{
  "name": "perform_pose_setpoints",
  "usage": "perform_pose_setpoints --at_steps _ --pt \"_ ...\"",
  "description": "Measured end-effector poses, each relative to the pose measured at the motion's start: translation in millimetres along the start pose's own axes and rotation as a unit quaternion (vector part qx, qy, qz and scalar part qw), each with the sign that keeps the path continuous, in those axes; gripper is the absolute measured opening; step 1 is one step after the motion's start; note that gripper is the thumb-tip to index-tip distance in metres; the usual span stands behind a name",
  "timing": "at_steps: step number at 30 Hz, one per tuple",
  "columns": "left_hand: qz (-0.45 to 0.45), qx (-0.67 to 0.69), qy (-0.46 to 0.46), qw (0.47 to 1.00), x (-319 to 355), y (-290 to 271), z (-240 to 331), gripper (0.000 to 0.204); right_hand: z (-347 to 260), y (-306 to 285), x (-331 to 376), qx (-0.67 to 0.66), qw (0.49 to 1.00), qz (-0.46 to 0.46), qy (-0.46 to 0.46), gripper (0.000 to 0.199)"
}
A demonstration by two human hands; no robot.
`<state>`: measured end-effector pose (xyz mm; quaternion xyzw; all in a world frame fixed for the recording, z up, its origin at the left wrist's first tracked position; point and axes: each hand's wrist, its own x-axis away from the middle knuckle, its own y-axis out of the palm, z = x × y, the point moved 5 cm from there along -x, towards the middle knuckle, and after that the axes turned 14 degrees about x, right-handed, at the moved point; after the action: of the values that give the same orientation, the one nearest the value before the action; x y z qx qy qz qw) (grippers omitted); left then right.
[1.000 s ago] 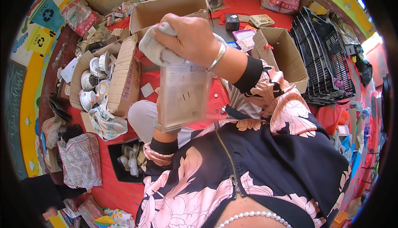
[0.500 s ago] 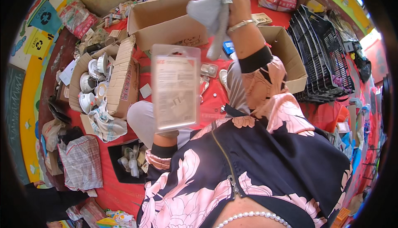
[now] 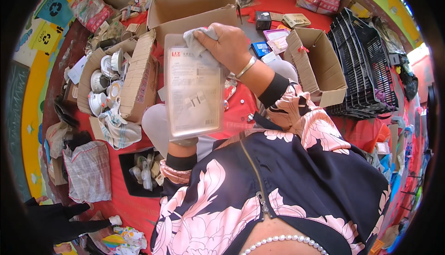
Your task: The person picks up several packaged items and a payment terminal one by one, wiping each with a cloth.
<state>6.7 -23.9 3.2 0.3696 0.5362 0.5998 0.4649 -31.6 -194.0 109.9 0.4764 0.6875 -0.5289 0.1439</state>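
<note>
I hold a flat clear plastic package upright in front of me, above my lap. My left hand grips its lower edge from behind and is mostly hidden by it. My right hand holds a crumpled grey-white cloth pressed against the package's top right corner. A bangle sits on my right wrist.
Open cardboard boxes lie around me: one ahead, one at the right, one at the left with white round fittings. Stacked black crates stand at the right. Cloths, a black tray and small boxes cover the red floor.
My right hand with the cloth lifted away up toward the far box, then came back down onto the package's top corner. The package stays held up in my left hand.
</note>
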Motion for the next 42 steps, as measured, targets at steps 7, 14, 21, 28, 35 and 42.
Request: perform_pose_setpoints --at_steps 7,14,21,28,35,42 --pt "0.011 0.017 -0.006 1.0 -3.3 -13.3 -1.0 0.051 44.8 4.2 -7.4 -0.098 0.981 0.151 0.068 0.033" --pt "0.136 -0.374 0.301 0.866 -2.8 38.0 25.4 0.054 77.0 -9.7 -25.7 -0.378 0.886 -0.08 0.257 0.048" --pt "0.195 -0.758 0.438 0.442 -17.8 46.2 42.3 0.075 -21.4 29.0 7.9 -0.491 0.831 -0.214 0.15 0.044" --pt "0.171 -0.762 0.44 0.444 -16.3 50.8 34.6 0.063 -22.1 39.1 -5.4 -0.291 0.933 -0.189 0.091 0.022" --pt "0.161 -0.767 0.463 0.414 -9.5 50.2 37.5 0.065 -19.7 43.3 4.1 -0.386 0.893 -0.189 0.135 0.02" --pt "0.182 -0.77 0.482 0.377 -4.9 59.8 40.0 0.068 -26.8 29.7 25.6 -0.372 0.91 -0.149 0.108 0.019"
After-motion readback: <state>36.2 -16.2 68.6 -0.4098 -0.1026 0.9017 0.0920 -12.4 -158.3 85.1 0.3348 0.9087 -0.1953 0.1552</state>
